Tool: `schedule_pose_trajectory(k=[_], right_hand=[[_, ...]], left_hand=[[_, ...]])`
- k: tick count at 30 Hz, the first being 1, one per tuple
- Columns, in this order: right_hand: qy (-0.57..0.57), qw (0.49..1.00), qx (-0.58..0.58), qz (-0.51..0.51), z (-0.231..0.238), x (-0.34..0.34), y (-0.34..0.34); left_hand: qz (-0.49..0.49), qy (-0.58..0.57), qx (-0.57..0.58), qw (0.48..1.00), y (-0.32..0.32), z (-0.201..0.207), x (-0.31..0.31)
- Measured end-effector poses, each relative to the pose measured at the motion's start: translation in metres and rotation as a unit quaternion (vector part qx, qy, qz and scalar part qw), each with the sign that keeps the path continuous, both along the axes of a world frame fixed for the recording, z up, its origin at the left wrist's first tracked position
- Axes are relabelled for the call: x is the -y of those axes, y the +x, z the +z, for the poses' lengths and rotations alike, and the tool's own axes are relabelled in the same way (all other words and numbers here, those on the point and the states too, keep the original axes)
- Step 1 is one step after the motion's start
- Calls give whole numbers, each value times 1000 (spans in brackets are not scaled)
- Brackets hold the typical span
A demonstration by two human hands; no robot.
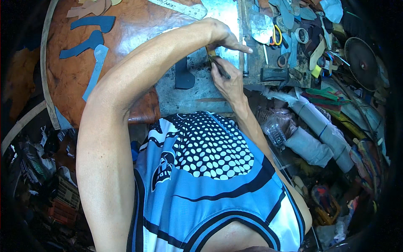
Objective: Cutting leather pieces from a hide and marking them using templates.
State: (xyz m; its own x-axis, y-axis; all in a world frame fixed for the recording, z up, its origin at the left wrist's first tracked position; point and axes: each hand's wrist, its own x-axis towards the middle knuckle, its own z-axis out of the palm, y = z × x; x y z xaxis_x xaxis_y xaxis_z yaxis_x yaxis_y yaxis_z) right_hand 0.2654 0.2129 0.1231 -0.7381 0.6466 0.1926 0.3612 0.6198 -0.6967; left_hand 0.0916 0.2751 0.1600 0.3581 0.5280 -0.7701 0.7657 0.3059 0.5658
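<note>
My right hand (228,80) is closed around a slim dark hand tool (221,69), probably a knife; its working end is partly hidden near my left hand. Just above it, my left hand (221,35) reaches across from the left, one finger stretched out to the right. Its other fingers are mostly hidden beneath the hand. Left of the tool, a dark boot-shaped flat piece (184,77) lies on the worn grey work surface (168,98), partly covered by my left forearm.
Blue flat cut-outs (93,25) and a pale blue strip (95,71) lie on a brown hide (138,21). A white template (178,6) is at the far edge. Yellow-handled scissors (276,35), a tape roll (301,35) and a dark block (274,75) stand right; a round fan (362,64) is beyond.
</note>
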Motion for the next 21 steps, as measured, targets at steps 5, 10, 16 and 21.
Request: schedule_pose_trajectory(k=[5, 10, 16, 21], right_hand=[[-14, 1000, 19, 4, 0, -3, -12], [-24, 999, 8, -22, 2, 3, 1], [21, 998, 54, -1, -1, -11, -12], [-11, 999, 37, -8, 2, 5, 4]], left_hand=[[31, 14, -20, 999, -7, 6, 10], [55, 40, -3, 998, -2, 14, 15], [9, 55, -1, 998, -6, 11, 5], [86, 74, -41, 993, -3, -4, 20]])
